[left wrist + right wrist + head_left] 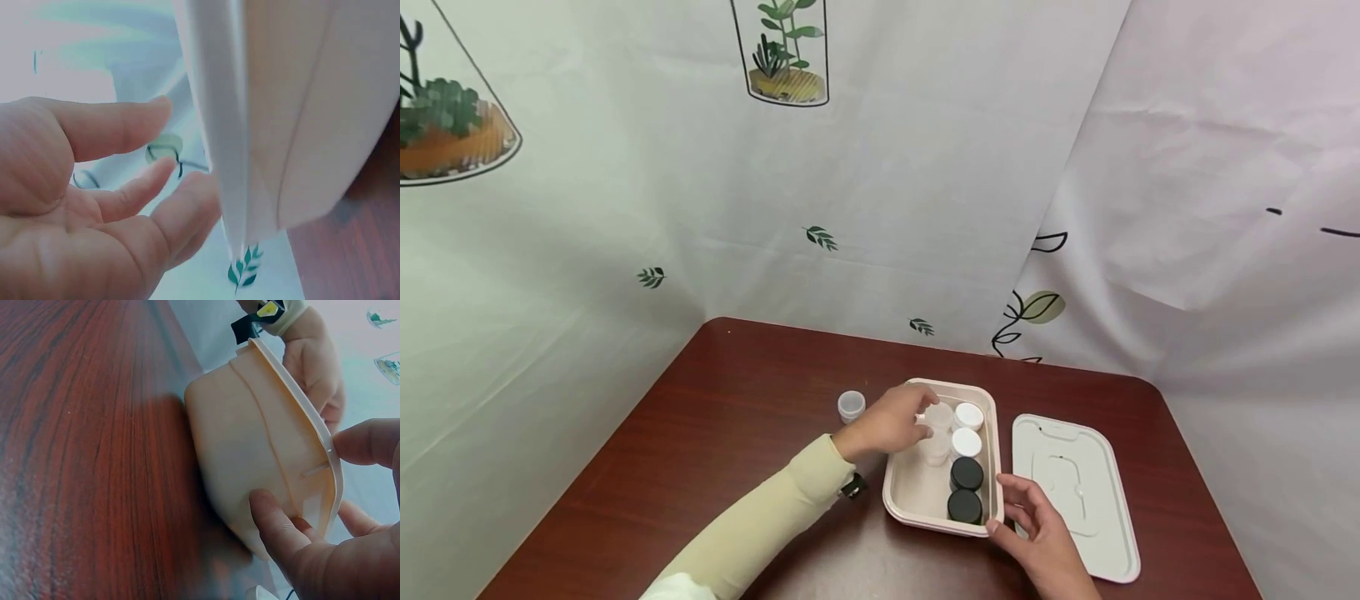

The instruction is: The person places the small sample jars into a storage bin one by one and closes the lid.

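A clear-lidded jar (pixel 851 406) stands alone on the worktop (pixel 715 433), just beyond the pink tray's (pixel 901 500) far-left corner. The left hand (pixel 887 422) reaches over the tray's left rim w/ fingers curled round a translucent jar (pixel 937 416) at the far end of the left column, a second translucent jar (pixel 935 449) just nearer. Right column, far to near: two white-lidded jars (pixel 967 428), two black-lidded jars (pixel 966 489). The right hand (pixel 1037 533) pinches the tray's near-right corner, thumb on the wall, fingers at the rim; the flat lid (pixel 1078 492) lies just right of it.

Plant-print curtain (pixel 880 167) behind table (pixel 715 400)
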The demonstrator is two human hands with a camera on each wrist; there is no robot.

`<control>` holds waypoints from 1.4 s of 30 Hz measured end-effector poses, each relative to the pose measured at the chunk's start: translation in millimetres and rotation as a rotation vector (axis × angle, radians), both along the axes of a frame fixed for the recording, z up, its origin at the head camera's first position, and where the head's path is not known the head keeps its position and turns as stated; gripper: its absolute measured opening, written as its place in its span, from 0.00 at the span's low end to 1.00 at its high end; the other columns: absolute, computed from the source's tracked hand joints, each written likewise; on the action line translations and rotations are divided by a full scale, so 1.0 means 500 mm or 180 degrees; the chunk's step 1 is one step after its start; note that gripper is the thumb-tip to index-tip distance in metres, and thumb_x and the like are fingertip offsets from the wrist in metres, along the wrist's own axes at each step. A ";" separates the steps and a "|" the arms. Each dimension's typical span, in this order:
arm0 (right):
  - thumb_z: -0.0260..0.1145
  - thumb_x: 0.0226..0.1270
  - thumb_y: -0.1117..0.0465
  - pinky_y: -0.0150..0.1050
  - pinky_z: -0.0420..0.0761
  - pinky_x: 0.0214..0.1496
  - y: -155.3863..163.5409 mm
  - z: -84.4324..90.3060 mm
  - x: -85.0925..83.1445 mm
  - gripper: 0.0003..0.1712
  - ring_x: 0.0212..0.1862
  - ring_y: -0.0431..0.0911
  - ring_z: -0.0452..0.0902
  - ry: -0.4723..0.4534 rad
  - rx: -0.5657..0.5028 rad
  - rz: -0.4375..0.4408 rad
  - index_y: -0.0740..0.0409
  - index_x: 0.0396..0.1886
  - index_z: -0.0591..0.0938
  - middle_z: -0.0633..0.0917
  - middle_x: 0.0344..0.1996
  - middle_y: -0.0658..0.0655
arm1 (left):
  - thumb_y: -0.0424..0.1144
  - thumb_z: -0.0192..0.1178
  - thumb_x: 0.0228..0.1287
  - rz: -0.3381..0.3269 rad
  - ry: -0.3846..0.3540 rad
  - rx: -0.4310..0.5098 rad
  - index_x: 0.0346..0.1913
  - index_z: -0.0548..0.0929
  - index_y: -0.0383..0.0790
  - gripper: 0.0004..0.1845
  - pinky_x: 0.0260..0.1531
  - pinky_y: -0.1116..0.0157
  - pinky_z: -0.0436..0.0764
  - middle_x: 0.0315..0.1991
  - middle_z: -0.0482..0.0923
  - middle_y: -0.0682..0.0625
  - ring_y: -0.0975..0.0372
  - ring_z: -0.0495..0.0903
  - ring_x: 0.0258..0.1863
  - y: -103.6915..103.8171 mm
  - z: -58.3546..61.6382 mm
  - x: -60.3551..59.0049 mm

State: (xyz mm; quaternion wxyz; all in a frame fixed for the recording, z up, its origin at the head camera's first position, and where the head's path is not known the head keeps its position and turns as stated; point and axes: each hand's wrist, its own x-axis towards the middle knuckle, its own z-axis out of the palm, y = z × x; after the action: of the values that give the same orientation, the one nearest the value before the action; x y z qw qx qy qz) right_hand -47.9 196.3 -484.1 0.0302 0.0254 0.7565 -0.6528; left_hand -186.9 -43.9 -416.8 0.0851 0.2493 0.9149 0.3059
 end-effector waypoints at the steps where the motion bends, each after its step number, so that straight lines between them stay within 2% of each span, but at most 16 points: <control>1: 0.76 0.63 0.72 0.32 0.86 0.47 0.000 0.001 0.000 0.35 0.52 0.39 0.85 0.0014 0.0010 0.0001 0.59 0.70 0.75 0.81 0.62 0.66 | 0.32 0.71 0.67 0.0021 -0.0020 0.0093 0.61 0.80 0.35 0.21 0.55 0.59 0.83 0.55 0.83 0.39 0.53 0.83 0.54 -0.008 0.003 -0.002; 7: 0.75 0.63 0.71 0.33 0.86 0.48 -0.002 0.005 0.001 0.36 0.53 0.40 0.85 -0.0081 0.0008 -0.0019 0.59 0.70 0.75 0.81 0.61 0.66 | 0.29 0.71 0.66 0.0304 -0.0104 0.0741 0.61 0.80 0.33 0.22 0.56 0.55 0.85 0.56 0.83 0.38 0.49 0.84 0.56 -0.063 0.010 -0.023; 12: 0.76 0.63 0.71 0.33 0.86 0.48 -0.002 0.007 0.000 0.36 0.53 0.40 0.85 -0.0140 0.0009 -0.0034 0.58 0.71 0.74 0.81 0.62 0.66 | 0.28 0.71 0.66 0.0619 -0.0147 0.1218 0.62 0.81 0.38 0.22 0.62 0.53 0.83 0.61 0.83 0.43 0.50 0.84 0.61 -0.116 -0.007 -0.047; 16: 0.75 0.63 0.71 0.33 0.86 0.47 -0.002 0.006 0.000 0.36 0.52 0.39 0.85 -0.0114 0.0007 -0.0022 0.59 0.71 0.74 0.81 0.62 0.66 | 0.29 0.71 0.66 0.0782 -0.0272 0.1464 0.63 0.81 0.39 0.23 0.66 0.53 0.81 0.63 0.82 0.45 0.49 0.82 0.65 -0.155 -0.025 -0.060; 19: 0.75 0.63 0.71 0.33 0.86 0.47 -0.002 0.006 0.001 0.36 0.52 0.40 0.85 -0.0114 0.0004 -0.0019 0.59 0.71 0.74 0.81 0.62 0.66 | 0.30 0.72 0.67 0.0841 -0.0359 0.1519 0.64 0.80 0.39 0.24 0.68 0.53 0.79 0.64 0.81 0.44 0.48 0.81 0.66 -0.180 -0.038 -0.067; 23: 0.76 0.63 0.70 0.33 0.86 0.47 -0.003 0.007 0.001 0.37 0.53 0.40 0.85 -0.0148 -0.0001 -0.0028 0.58 0.71 0.74 0.81 0.61 0.66 | 0.31 0.72 0.67 0.0873 -0.0416 0.1449 0.65 0.79 0.37 0.24 0.70 0.48 0.77 0.65 0.80 0.39 0.44 0.79 0.68 -0.208 -0.058 -0.076; 27: 0.76 0.63 0.70 0.33 0.86 0.47 -0.003 0.008 0.001 0.36 0.52 0.40 0.85 -0.0152 -0.0002 -0.0030 0.58 0.71 0.74 0.81 0.61 0.66 | 0.31 0.70 0.68 0.0794 -0.0553 0.1377 0.66 0.78 0.31 0.25 0.69 0.44 0.75 0.66 0.78 0.32 0.39 0.77 0.68 -0.229 -0.083 -0.080; 30: 0.76 0.63 0.71 0.33 0.86 0.47 -0.003 0.007 0.002 0.36 0.52 0.40 0.85 -0.0108 -0.0003 -0.0021 0.58 0.70 0.74 0.81 0.61 0.66 | 0.31 0.70 0.68 0.0747 -0.0633 0.1332 0.67 0.77 0.27 0.27 0.69 0.43 0.75 0.66 0.79 0.31 0.39 0.77 0.68 -0.239 -0.101 -0.079; 32: 0.75 0.63 0.71 0.33 0.86 0.47 -0.003 0.005 0.002 0.36 0.52 0.39 0.85 -0.0074 -0.0008 -0.0014 0.59 0.70 0.74 0.81 0.60 0.66 | 0.30 0.71 0.67 0.0743 -0.0608 0.1261 0.66 0.78 0.27 0.27 0.66 0.45 0.78 0.64 0.80 0.32 0.41 0.79 0.66 -0.243 -0.110 -0.076; 37: 0.76 0.63 0.71 0.33 0.86 0.47 -0.002 0.002 0.002 0.36 0.52 0.39 0.85 -0.0069 -0.0009 -0.0007 0.58 0.70 0.74 0.81 0.60 0.65 | 0.28 0.72 0.64 0.0785 -0.0622 0.1197 0.64 0.80 0.31 0.26 0.50 0.59 0.82 0.54 0.85 0.39 0.51 0.84 0.53 -0.251 -0.127 -0.069; 42: 0.76 0.63 0.71 0.33 0.86 0.47 -0.001 0.001 0.001 0.37 0.52 0.39 0.85 -0.0099 -0.0002 -0.0015 0.57 0.71 0.74 0.81 0.60 0.65 | 0.26 0.71 0.64 0.0807 -0.0759 0.1333 0.64 0.78 0.30 0.26 0.45 0.62 0.82 0.52 0.86 0.38 0.50 0.85 0.53 -0.254 -0.139 -0.060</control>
State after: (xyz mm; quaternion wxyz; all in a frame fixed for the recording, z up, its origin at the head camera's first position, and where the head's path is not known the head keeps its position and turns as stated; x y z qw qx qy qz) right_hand -47.4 195.9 -483.3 0.0404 0.0373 0.7556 -0.6527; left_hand -216.9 -171.0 -486.2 0.0999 0.1071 0.8392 0.5238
